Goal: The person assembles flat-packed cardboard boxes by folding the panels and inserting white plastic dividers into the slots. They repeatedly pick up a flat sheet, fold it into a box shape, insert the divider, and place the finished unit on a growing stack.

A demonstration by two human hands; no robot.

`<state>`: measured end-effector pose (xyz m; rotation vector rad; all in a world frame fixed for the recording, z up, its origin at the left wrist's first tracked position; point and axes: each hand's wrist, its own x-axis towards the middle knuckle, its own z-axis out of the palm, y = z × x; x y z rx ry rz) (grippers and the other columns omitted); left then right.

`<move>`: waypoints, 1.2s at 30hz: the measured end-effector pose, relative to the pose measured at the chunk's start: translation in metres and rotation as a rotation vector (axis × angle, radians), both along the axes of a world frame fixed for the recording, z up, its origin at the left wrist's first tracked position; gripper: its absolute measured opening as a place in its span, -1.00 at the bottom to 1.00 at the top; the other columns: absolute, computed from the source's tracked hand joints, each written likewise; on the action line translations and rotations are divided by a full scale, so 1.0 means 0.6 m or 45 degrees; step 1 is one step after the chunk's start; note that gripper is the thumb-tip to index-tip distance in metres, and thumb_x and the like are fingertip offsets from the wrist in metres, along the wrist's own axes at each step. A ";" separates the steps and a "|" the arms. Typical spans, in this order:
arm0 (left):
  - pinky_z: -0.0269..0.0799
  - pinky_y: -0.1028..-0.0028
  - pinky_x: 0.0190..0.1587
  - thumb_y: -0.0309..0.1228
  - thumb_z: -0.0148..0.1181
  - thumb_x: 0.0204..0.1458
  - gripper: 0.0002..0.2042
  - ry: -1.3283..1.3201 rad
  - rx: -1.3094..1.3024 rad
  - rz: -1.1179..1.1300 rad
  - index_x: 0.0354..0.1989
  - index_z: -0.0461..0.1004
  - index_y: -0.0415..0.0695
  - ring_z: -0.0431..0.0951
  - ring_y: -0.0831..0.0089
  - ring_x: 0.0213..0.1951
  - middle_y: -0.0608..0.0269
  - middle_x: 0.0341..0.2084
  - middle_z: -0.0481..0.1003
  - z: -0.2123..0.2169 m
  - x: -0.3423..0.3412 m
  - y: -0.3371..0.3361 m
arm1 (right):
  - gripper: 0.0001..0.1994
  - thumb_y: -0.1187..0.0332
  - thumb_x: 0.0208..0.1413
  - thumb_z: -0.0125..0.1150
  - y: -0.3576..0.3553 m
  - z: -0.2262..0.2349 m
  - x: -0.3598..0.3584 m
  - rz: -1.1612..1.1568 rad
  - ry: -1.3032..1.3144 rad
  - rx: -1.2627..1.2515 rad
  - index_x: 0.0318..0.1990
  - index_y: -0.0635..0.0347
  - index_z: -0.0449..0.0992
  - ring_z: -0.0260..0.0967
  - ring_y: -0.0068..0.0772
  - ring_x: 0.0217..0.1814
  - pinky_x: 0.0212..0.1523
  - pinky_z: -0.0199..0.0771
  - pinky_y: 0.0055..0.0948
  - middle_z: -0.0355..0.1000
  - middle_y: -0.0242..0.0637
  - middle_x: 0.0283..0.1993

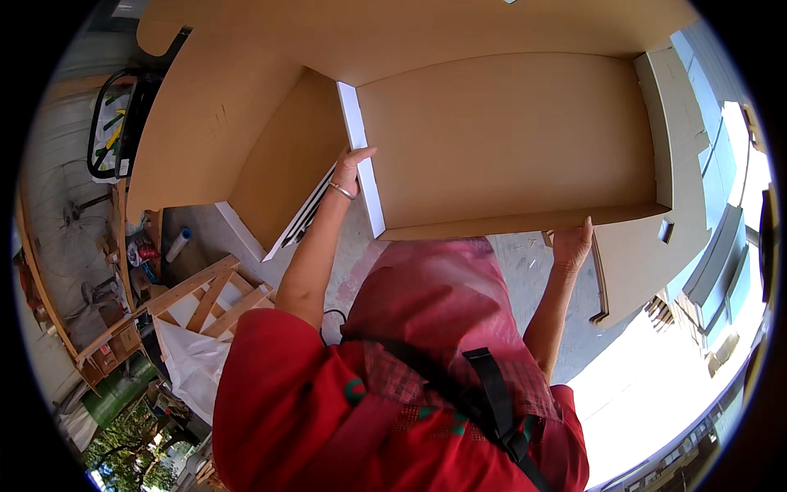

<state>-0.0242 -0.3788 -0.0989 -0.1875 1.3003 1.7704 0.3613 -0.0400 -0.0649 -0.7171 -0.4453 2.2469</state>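
A large brown cardboard display box (508,139) fills the space in front of me, with a shallow walled tray form on the right and a second hollow section on the left. My left hand (351,170) is closed on the white-edged cardboard divider (370,184) between the two sections, its thumb lying over the white edge. At the near right, my right hand (573,243) grips the lower cardboard edge from below; most of its fingers are hidden. Below my left hand, a panel with black and white stripes (307,211) forms the near side of the left section.
A wooden crate frame (209,307) with white sheeting stands at the lower left. Farther left are a fan (78,205), a black-framed rack (111,123) and a blue-white roll (179,244). Stacked flat boards (721,262) lie at the right beside bright sunlit ground.
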 end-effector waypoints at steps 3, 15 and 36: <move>0.53 0.26 -0.06 -0.33 0.34 -0.06 -0.54 0.033 -0.161 0.131 0.03 0.45 -0.25 0.58 0.22 -0.11 0.08 -0.13 0.55 -0.003 -0.043 -0.178 | -0.40 0.27 0.13 0.28 -0.106 -0.004 -0.092 0.201 0.017 0.023 0.33 -0.04 0.22 0.14 -0.25 0.39 0.35 0.15 -0.11 0.26 -0.40 0.31; 0.40 0.11 0.05 -0.10 0.33 -0.04 -0.35 1.358 -2.118 0.481 0.17 0.34 -0.26 0.48 -0.04 0.02 -0.14 -0.02 0.47 0.070 -0.140 -0.651 | -0.12 -0.02 0.03 0.33 -0.377 -0.004 -0.380 1.523 -0.927 1.904 0.44 -0.03 0.00 0.36 0.09 0.20 0.17 0.35 -0.14 0.39 0.06 0.16; 0.55 0.10 -0.18 -0.24 0.12 0.14 -0.80 1.399 -2.053 -0.688 -0.19 0.54 -0.05 0.60 0.07 -0.12 0.10 -0.17 0.53 -0.099 -0.020 -0.313 | -0.55 0.26 0.11 0.20 -0.249 -0.067 0.034 0.951 -1.527 0.373 0.14 0.26 0.46 0.49 -0.42 -0.40 -0.40 0.51 -0.44 0.53 -0.19 -0.20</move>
